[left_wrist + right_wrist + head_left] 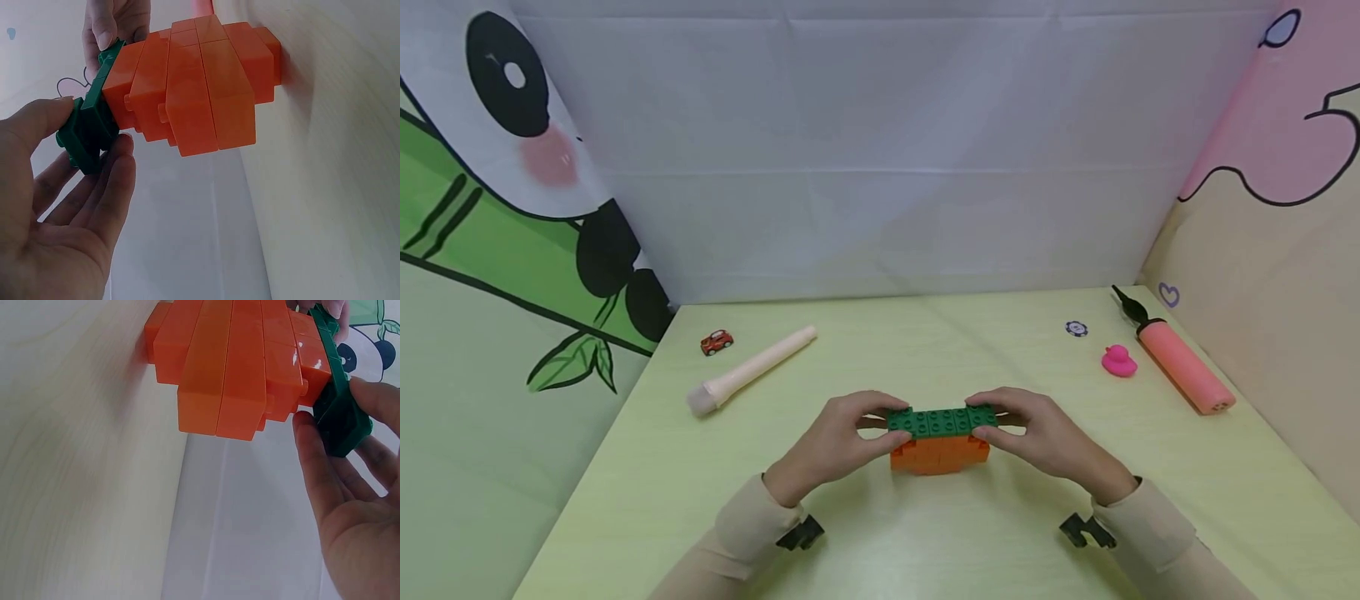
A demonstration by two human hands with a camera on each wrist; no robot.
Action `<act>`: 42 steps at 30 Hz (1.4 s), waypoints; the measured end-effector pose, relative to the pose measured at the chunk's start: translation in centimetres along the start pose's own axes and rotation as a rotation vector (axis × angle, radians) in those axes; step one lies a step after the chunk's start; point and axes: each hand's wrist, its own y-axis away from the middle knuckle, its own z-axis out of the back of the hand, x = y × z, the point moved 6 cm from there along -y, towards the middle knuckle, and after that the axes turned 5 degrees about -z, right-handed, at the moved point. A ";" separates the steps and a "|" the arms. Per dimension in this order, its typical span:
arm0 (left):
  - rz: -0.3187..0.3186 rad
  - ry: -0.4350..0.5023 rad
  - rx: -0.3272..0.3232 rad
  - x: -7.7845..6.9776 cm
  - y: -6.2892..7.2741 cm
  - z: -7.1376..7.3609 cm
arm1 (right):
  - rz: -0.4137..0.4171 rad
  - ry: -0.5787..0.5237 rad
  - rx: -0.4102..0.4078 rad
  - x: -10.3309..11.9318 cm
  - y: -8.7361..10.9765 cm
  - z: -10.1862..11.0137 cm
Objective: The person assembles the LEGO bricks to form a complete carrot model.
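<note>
An orange body of stacked toy bricks (938, 458) stands on the table in front of me, widest in its middle layers. Green toy bricks (943, 422) with studs lie in a row across its top and stick out past both ends. My left hand (844, 442) pinches the left end of the green row between thumb and fingers. At the opposite end, my right hand (1041, 433) holds the green row the same way. Seen from the left wrist, the overhanging green end (80, 140) sits between thumb and fingertips. The right wrist view shows the other green end (342, 425) gripped likewise.
Behind my left hand lie a pale tube with a grey end (751, 371) and a small red toy car (717, 342). To the right are a pink rubber duck (1119, 361), a poker chip (1077, 328) and a pink hand pump (1186, 367). Cloth walls (880, 167) border the table.
</note>
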 end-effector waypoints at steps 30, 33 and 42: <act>0.064 -0.016 0.018 1.1 0.4 0.1 | -0.027 0.111 0.023 -0.3 0.3 -0.1; 0.129 -0.054 0.075 2.1 1.1 -0.1 | -0.117 0.193 0.067 -1.0 0.3 -0.1; 0.198 -0.148 0.175 3.8 1.6 -1.1 | -0.121 0.204 0.121 -2.3 0.4 -0.9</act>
